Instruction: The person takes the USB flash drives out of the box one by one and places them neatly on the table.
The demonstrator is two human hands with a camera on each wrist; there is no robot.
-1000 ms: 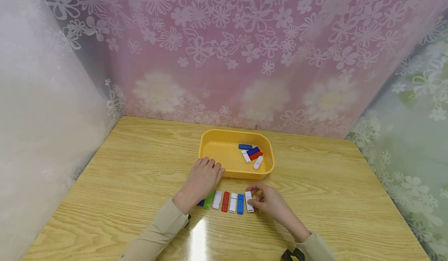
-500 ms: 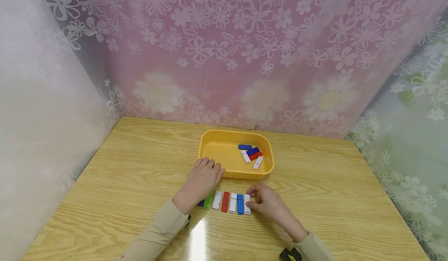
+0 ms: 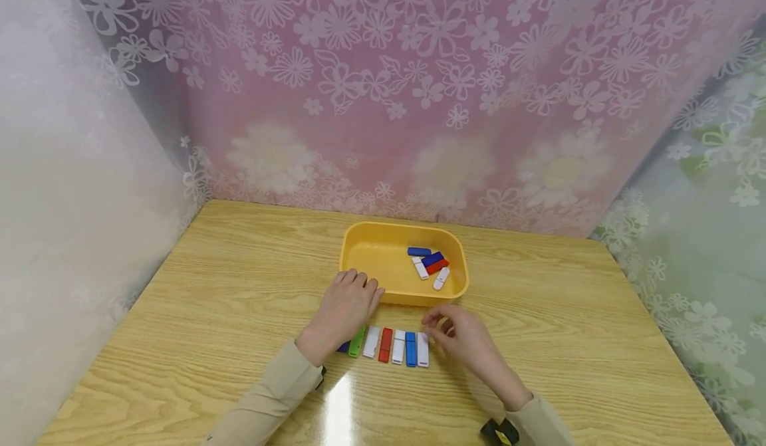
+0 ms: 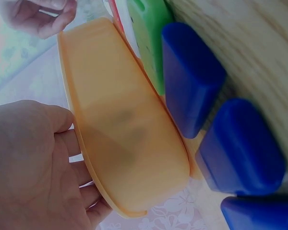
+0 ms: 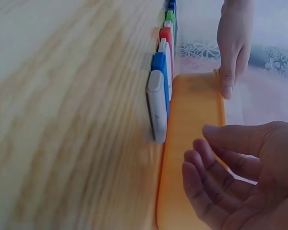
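Observation:
A row of small flat pieces lies on the wooden table in front of a yellow tray. Its right end is a white piece, then a blue one. My right hand hovers just right of that white piece, fingers loosely curled, holding nothing. My left hand lies flat on the table, fingertips at the tray's front left corner, covering the row's left end. The right wrist view shows the white piece beside the tray and my empty right hand. The left wrist view shows blue pieces and the tray.
Inside the tray lie several pieces: a blue one, a blue and red pair and two white ones. Flowered curtains close in the table at the back and on both sides. Bare wood spreads right and left of the hands.
My right hand slid the white piece against the blue one, let go of it and rose slightly toward the tray. The left hand has not moved.

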